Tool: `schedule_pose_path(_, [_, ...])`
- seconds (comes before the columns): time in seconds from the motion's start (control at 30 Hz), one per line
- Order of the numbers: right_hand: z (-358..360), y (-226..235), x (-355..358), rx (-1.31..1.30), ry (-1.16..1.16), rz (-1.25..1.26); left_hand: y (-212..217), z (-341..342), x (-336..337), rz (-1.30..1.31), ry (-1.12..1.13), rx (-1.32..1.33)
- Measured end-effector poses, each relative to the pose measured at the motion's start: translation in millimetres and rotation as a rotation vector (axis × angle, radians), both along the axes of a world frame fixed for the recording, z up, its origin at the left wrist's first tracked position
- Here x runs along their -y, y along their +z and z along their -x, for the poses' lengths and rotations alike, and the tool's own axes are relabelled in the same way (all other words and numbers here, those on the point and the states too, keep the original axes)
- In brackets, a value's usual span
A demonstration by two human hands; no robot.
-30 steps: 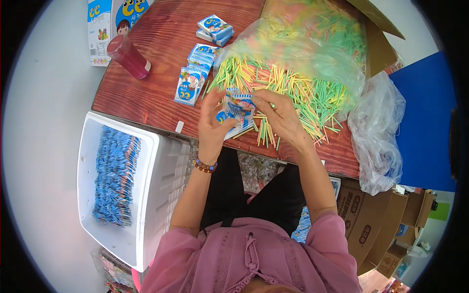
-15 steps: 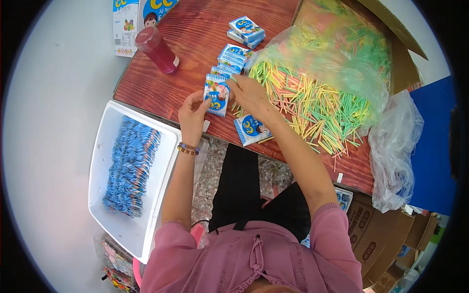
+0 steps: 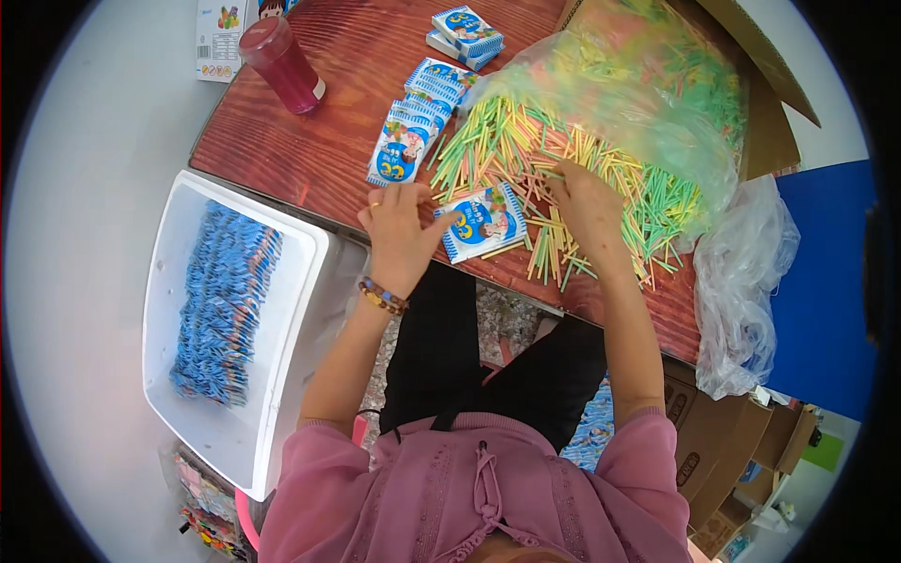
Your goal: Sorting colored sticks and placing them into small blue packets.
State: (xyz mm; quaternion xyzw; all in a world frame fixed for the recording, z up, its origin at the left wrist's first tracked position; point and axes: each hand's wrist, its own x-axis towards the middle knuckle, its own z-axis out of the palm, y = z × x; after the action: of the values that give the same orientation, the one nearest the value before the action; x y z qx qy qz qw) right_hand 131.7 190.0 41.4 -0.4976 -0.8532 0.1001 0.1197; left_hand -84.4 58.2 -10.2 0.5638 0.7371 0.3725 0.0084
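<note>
While my left hand (image 3: 399, 235) pins the blue-and-white packet (image 3: 483, 221) flat at the table (image 3: 310, 141) edge w/ one fingertip, my right hand (image 3: 589, 208), curled, grasps straws (image 3: 563, 178) from the pile — best take few, ends aligned.

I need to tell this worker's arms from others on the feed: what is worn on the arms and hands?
Pink short sleeves end above the elbows; forearms are bare. The left hand has a beaded bracelet at the wrist and a ring on one finger. The right hand shows nothing worn.
</note>
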Motion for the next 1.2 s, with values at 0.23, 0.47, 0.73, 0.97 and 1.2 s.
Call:
schedule_pose_path(0.23, [-18.0,-2.1,12.7,-0.122,0.042,-0.176,2.8,-16.4,-5.3,0.072,-0.009,-0.012])
schedule_pose_path(0.47, [9.9,-18.5,20.0,-0.441,0.219,-0.012,1.1,-18.0,-6.8,-0.139,-0.094,-0.179])
schedule_pose_path(0.73, [12.7,-19.4,17.8,-0.748,0.174,0.617,13.7,-23.1,-1.7,-0.216,-0.057,0.156])
schedule_pose_path(0.97, [14.6,-9.0,29.1,-0.923,0.229,0.809,22.2,-31.0,6.8,-0.119,-0.189,1.261])
schedule_pose_path(1.2, [19.6,-32.4,38.4,-1.164,0.225,0.853,22.2,-46.9,12.2,-0.199,-0.138,1.471])
